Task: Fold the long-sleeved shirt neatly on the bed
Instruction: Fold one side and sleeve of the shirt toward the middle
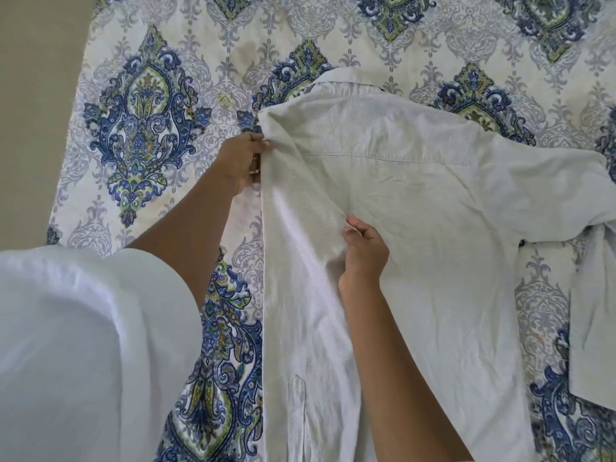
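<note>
A pale long-sleeved shirt (416,195) lies back-up on the patterned bed, collar at the far end. Its left side is folded inward along a straight vertical edge. A sleeve runs down over that folded part, its cuff near the bottom. My left hand (241,161) pinches the folded edge near the shoulder. My right hand (365,251) grips a bunch of the fabric at the shirt's middle, fingers curled into it. The other sleeve (593,288) spreads out to the right and hangs down the bed.
The bedspread (140,128) carries a blue and green ornamental pattern. The bed's left edge (71,138) borders a beige floor at the upper left. My own white garment (83,345) fills the lower left.
</note>
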Available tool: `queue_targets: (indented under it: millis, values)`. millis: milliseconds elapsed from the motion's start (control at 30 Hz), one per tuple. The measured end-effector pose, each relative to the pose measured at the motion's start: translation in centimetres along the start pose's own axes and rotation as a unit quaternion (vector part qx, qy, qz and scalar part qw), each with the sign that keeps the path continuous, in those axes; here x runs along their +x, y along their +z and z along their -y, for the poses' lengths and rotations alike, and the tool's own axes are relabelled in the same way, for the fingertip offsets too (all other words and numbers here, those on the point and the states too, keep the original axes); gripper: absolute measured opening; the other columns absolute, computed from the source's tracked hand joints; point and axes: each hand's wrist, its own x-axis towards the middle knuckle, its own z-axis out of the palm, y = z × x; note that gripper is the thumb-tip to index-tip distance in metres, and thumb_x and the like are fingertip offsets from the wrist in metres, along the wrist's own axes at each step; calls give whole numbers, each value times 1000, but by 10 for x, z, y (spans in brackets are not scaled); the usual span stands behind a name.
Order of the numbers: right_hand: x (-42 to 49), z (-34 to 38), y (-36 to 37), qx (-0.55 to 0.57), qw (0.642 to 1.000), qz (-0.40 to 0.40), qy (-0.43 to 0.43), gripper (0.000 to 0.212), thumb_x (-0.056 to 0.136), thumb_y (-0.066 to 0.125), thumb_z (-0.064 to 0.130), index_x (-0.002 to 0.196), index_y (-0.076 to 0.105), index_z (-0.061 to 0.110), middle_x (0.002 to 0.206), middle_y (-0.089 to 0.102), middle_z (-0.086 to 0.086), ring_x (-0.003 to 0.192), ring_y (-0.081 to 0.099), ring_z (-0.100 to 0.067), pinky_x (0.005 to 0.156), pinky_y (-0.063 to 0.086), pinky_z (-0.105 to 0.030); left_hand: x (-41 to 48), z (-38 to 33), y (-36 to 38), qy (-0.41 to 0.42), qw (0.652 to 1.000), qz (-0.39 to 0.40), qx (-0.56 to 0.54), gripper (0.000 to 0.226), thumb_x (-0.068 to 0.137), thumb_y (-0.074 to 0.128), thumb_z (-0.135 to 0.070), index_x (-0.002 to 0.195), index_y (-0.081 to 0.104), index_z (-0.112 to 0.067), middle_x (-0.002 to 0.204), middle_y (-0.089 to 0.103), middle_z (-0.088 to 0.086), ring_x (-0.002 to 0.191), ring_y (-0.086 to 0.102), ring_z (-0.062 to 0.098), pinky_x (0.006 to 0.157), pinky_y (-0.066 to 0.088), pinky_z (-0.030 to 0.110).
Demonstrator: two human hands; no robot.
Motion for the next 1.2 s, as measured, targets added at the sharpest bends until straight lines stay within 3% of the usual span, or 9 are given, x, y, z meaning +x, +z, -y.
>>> queue_targets:
  millis: [300,500,567,667,767,900,967,1067,1200]
  values:
    - [19,4,-3,-293,945,-58,-133,9,87,58,13,93,65,12,90,64,2,87,61,-17,62,39,-17,9,-18,10,-15,997,-70,7,23,91,53,-9,68,53,-14,58,55,-1,35,49,7,41,42,17]
    - [13,-16,-6,-438,813,-101,-369,18,85,59,16,101,59,7,104,61,-10,99,55,-28,76,49,-40,9,-24,20,26,996,-48,71,44,85,57,-52,85,62,-8,72,59,2,54,50,12,43,41,16]
    - [8,-17,-2,-454,751,-101,-469,21,84,56,16,104,59,9,109,61,-10,105,54,-28,84,45,-41,13,-21,23,51,991,-57,109,40,82,66,-42,98,60,-6,87,58,5,67,53,14,54,44,21]
    - [1,-16,9,-475,677,-6,-562,23,86,50,14,104,62,9,114,62,-8,115,51,-24,95,41,-44,15,-18,23,93,981,-63,160,19,73,72,-19,70,53,-14,78,55,5,72,53,20,69,46,29]
    - [1,-23,18,-548,607,96,-567,33,90,41,23,111,63,9,125,60,-9,126,50,-26,104,38,-48,23,-22,21,112,979,-94,144,23,78,70,-9,62,55,-15,73,58,6,73,56,21,77,51,37]
    - [22,-35,13,-643,575,124,-490,48,94,28,36,134,48,18,149,37,-7,141,29,-25,113,17,-47,36,-20,17,124,966,-117,196,28,85,62,-14,60,50,-17,70,56,7,75,54,21,73,52,38]
    - [31,-37,9,-656,562,125,-488,48,96,28,37,138,43,21,152,33,-5,143,25,-24,114,14,-47,24,-14,21,152,944,-160,244,22,91,52,-18,69,51,-15,69,52,2,75,50,20,62,43,29]
    - [33,-36,11,-670,549,123,-484,49,96,27,40,140,40,23,152,33,-5,142,28,-24,114,15,-49,-16,18,33,220,892,-257,299,27,94,45,-26,112,53,-8,112,56,8,103,49,23,87,43,33]
    - [41,-31,13,-711,513,142,-459,55,95,12,42,149,16,27,159,9,-2,147,6,-21,115,-5,-49,-91,107,48,251,846,-152,445,58,99,24,-36,149,11,-10,158,9,7,146,7,21,119,5,36]
